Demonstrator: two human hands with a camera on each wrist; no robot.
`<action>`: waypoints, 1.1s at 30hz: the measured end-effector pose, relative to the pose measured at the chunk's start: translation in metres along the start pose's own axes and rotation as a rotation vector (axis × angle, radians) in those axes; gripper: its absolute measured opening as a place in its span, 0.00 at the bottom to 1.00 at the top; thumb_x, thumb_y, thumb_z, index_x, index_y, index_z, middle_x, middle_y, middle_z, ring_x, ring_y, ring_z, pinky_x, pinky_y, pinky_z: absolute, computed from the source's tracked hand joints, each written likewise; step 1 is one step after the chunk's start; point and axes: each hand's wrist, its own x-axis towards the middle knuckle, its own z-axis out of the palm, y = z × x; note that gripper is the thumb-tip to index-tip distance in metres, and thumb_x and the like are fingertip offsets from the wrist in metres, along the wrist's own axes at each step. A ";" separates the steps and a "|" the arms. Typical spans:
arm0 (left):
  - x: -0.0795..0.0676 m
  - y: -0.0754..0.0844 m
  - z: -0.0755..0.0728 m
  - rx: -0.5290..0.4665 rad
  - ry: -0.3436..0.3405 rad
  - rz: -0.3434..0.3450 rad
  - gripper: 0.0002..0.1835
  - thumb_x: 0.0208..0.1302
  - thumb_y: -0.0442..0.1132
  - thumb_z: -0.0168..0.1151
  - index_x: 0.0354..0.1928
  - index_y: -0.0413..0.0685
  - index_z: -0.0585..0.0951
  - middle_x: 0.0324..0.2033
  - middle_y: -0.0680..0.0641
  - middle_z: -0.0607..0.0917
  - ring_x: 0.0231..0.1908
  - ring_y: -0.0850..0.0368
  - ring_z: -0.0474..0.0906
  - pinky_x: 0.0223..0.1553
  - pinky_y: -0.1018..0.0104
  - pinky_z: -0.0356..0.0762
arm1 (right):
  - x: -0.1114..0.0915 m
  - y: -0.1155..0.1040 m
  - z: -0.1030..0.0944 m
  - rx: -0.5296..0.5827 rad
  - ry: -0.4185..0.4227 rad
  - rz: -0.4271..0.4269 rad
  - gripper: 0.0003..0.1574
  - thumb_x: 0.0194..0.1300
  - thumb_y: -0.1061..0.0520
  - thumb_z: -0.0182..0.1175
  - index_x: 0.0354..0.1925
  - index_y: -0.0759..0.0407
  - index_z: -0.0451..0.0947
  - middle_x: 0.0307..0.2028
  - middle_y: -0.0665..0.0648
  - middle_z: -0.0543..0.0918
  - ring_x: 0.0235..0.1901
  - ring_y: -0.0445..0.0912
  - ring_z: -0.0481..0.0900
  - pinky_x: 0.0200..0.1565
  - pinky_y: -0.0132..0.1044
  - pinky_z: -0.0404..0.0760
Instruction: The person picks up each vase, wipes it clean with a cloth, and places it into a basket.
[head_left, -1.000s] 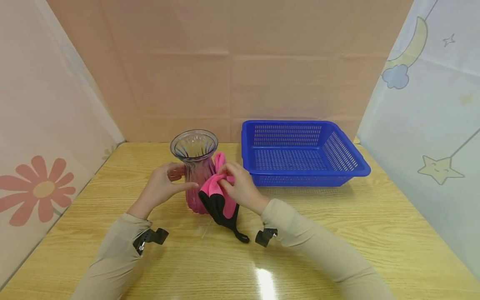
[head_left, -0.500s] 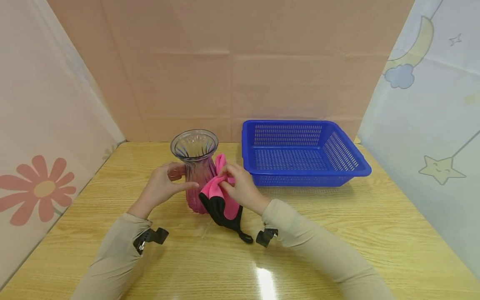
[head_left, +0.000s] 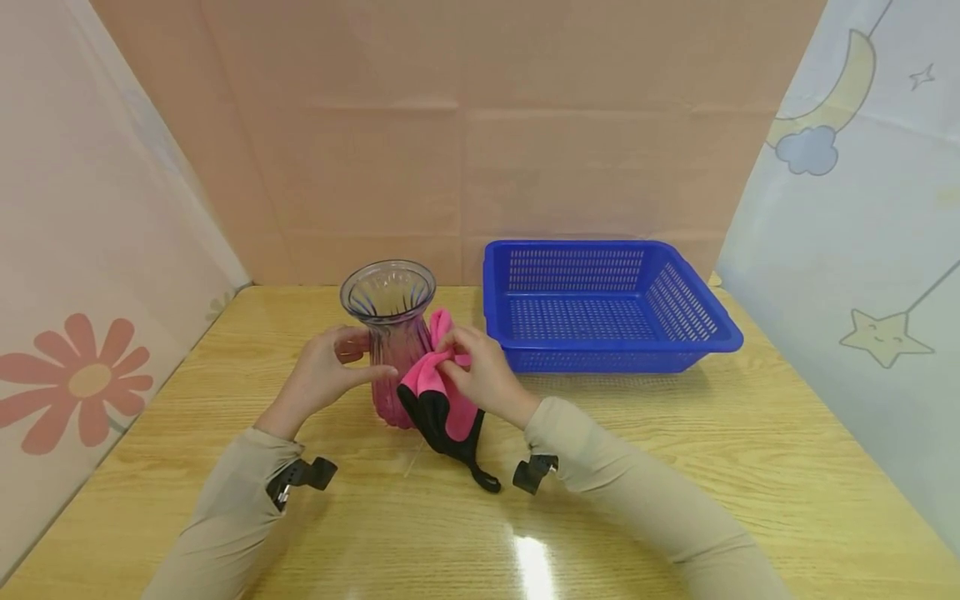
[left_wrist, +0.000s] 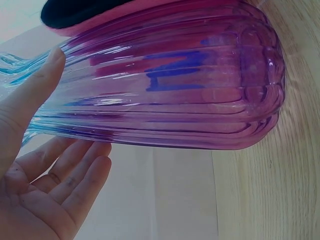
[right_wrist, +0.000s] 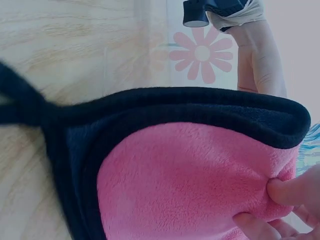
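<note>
A tall ribbed glass vase (head_left: 393, 337), bluish at its flared rim and pink toward its base, stands upright on the table. My left hand (head_left: 318, 371) holds its left side, with the thumb across the front and the fingers behind; the left wrist view shows thumb and fingers on either side of the vase (left_wrist: 175, 100). Bunched in my right hand (head_left: 483, 375) is a pink plush cloth (head_left: 431, 379) with black edging and a hanging loop. In the right wrist view thumb and fingertips pinch the cloth (right_wrist: 175, 175). It lies against the vase's right side, hiding part of it.
A blue perforated plastic basket (head_left: 592, 342) sits at the back right of the wooden table (head_left: 645, 467). Behind the table hangs a plain peach sheet (head_left: 525, 167). Printed sheets border both sides.
The cloth's hanging loop swung slightly right, then partly back. My right hand shifted a tiny bit while pinching the cloth. Vase and left hand look still; the right-hand printed sheet shifted slightly rightward.
</note>
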 end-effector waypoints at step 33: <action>0.001 -0.002 0.001 0.023 0.044 0.056 0.30 0.49 0.42 0.72 0.52 0.34 0.76 0.48 0.35 0.80 0.50 0.37 0.78 0.54 0.48 0.78 | 0.022 -0.028 -0.023 0.199 0.152 0.019 0.08 0.57 0.70 0.59 0.37 0.67 0.76 0.42 0.64 0.79 0.42 0.55 0.83 0.42 0.39 0.86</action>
